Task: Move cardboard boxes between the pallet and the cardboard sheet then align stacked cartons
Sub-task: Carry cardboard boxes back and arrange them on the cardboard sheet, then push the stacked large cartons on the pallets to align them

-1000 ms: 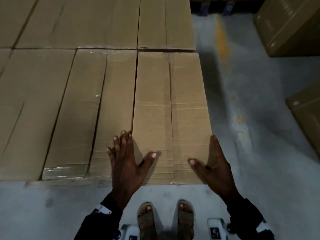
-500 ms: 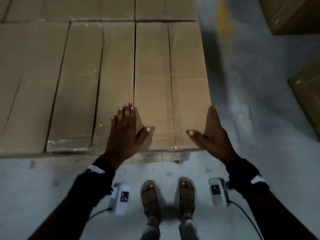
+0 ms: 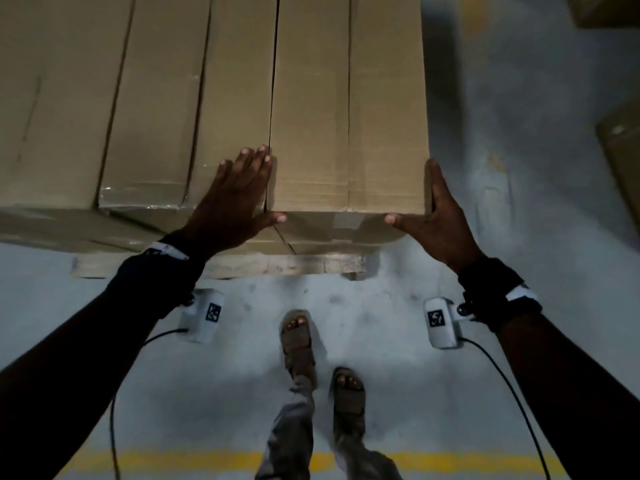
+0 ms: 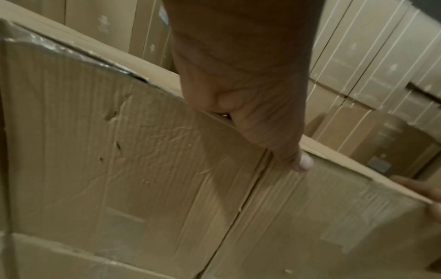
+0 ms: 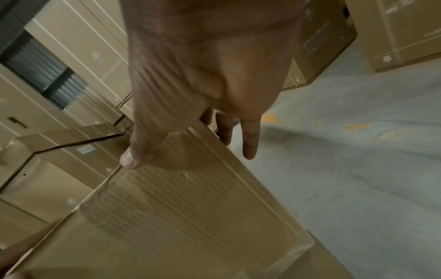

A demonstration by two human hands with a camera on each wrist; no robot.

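The rightmost top carton (image 3: 346, 116) lies on a stack of cartons on the wooden pallet (image 3: 277, 266). My left hand (image 3: 239, 192) lies flat on the neighbouring carton (image 3: 156, 116), fingers straight along the seam. Its thumb (image 4: 300, 162) presses the top of the rightmost carton's front face (image 4: 334, 217). My right hand (image 3: 440, 209) lies flat against that carton's right side, fingers (image 5: 249, 143) straight. The right thumb (image 5: 128, 160) stretches across the front face (image 5: 190, 207) at its upper edge. Neither hand curls round anything.
More cartons stand on the grey floor (image 3: 519, 168) at the right (image 3: 620, 150) and far right (image 3: 606, 8). Tall carton stacks (image 4: 381, 56) fill the background. My sandalled feet (image 3: 298, 337) stand before the pallet, with a yellow floor line (image 3: 173, 459) behind them.
Both hands have slid back to the carton's near edge. The thumbs moved from its top onto its front face. My head has tilted down and one foot has stepped back.
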